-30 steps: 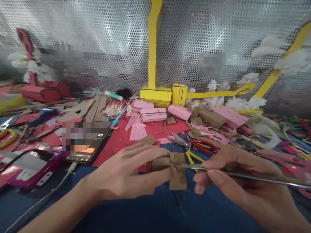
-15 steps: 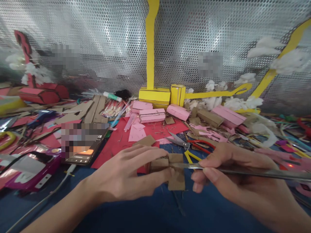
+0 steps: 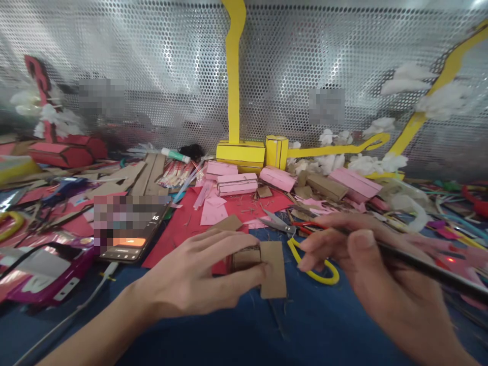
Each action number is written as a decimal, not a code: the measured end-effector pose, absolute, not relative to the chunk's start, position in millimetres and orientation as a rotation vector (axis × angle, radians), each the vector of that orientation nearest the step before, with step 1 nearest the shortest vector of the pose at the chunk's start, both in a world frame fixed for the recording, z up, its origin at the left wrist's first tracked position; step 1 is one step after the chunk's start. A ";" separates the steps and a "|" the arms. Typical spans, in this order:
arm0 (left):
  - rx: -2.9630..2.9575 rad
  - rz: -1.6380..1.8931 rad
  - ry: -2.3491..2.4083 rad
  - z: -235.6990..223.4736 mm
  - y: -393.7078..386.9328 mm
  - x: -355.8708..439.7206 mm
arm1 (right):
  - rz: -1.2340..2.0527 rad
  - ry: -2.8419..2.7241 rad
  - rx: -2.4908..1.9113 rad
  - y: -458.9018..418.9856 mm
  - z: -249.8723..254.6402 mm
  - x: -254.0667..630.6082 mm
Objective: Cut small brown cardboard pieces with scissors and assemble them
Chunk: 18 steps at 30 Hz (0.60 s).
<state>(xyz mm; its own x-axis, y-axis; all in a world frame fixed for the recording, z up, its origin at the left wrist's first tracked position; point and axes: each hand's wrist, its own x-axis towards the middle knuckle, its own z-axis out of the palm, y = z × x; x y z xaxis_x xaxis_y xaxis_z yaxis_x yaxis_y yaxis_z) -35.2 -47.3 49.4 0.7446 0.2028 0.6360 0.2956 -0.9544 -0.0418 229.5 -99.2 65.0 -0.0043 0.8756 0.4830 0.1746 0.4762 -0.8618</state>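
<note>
My left hand (image 3: 202, 272) is closed on a small brown cardboard block (image 3: 246, 257), its fingers and thumb at the two sides. Against the block's right end is a flat cardboard piece (image 3: 275, 269), with a fingertip touching its left edge. To the right, my right hand (image 3: 366, 264) is raised and holds a long, slim, knife-like metal tool (image 3: 430, 267). The tool points back to the right, and its tip is hidden by the hand. Scissors (image 3: 280, 223) with red handles and a yellow loop (image 3: 328, 277) lie just beyond and beneath the right fingers.
Pink boxes (image 3: 237, 184) and red paper (image 3: 171, 234) lie behind my hands. Yellow cardboard shapes (image 3: 241, 155) stand by the perforated metal wall (image 3: 183, 66). On the left are a phone (image 3: 127, 249), its cable (image 3: 84, 302) and a purple device (image 3: 49, 277). Blue cloth (image 3: 229, 335) covers the front.
My right hand has drawn the metal tool back from the cardboard, and the tool has swung away to the right. My left hand keeps its hold on the block.
</note>
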 end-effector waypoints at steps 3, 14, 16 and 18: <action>-2.802 -0.990 -0.411 50.2 -47.2 -35.2 | 0.682 -1.703 -1.114 -97.7 57.9 225.0; -2.801 -0.988 -0.387 47.7 -46.6 -36.5 | 0.766 -1.716 -1.112 -97.3 50.5 226.6; -2.799 -0.986 -0.390 48.7 -47.5 -35.7 | 0.780 -1.704 -1.020 -99.1 57.7 231.9; -2.794 -0.987 -0.410 48.6 -48.2 -35.3 | 0.775 -1.716 -1.071 -102.6 68.4 237.6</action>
<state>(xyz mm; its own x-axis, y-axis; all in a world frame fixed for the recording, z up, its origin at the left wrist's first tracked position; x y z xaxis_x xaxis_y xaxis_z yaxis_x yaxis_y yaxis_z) -35.3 -48.2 48.6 0.7461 0.2050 0.6335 0.3039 -0.9514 -0.0500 237.6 -102.6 68.4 -0.1791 0.9076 0.3798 0.3154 0.4186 -0.8516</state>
